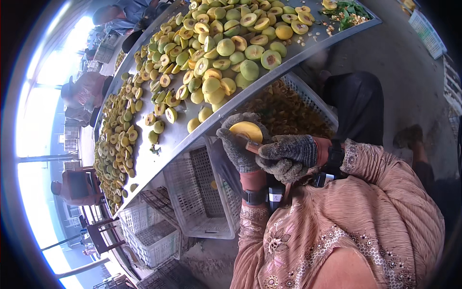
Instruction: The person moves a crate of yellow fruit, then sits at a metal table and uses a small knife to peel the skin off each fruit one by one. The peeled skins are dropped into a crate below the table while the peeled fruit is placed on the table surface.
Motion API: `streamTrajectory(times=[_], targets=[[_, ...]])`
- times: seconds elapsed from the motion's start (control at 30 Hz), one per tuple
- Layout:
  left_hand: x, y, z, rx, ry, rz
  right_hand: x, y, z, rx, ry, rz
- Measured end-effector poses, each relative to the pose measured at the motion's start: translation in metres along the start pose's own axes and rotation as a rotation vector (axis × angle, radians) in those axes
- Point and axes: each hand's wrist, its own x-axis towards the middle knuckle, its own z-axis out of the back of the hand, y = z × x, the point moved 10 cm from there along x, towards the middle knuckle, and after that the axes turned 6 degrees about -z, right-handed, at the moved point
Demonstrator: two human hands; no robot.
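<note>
In my gloved left hand (236,147) rests a yellow fruit half (247,130), like a peach, with the fingers curled round it. My right hand (293,155), also in a grey knit glove, is closed on a small tool with a brown handle (252,147); its tip lies against the fruit and cannot be made out. Both hands meet just off the near edge of the metal table (166,139). Beyond them, a heap of green and yellow fruit halves (226,48) covers much of the tabletop, many with brown centres facing up.
Below the table edge, a crate (313,98) holds brownish peelings or scraps (281,108). White plastic crates (197,192) (151,233) stand lower left. Seeds and green leaves (344,14) lie at the table's far corner. Other people (86,94) sit along the far side.
</note>
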Motion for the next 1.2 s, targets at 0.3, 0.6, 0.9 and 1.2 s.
streamTrajectory(times=[0.3, 0.6, 0.9, 1.2], targets=[[0.013, -0.025, 0.041, 0.020, -0.217, -0.131, -0.023, 0.027, 0.070, -0.322, -0.367, 0.115], [0.006, -0.018, 0.042, 0.871, -0.101, -0.170, -0.014, 0.071, 0.051, -1.717, -0.921, 0.347], [0.019, -0.178, 0.126, 2.256, -0.474, -0.130, -0.055, 0.065, 0.154, -1.858, -1.050, -0.223], [0.167, -0.053, 0.196, 1.987, 0.207, 0.600, -0.038, 0.040, 0.165, -1.455, -0.944, -0.161]])
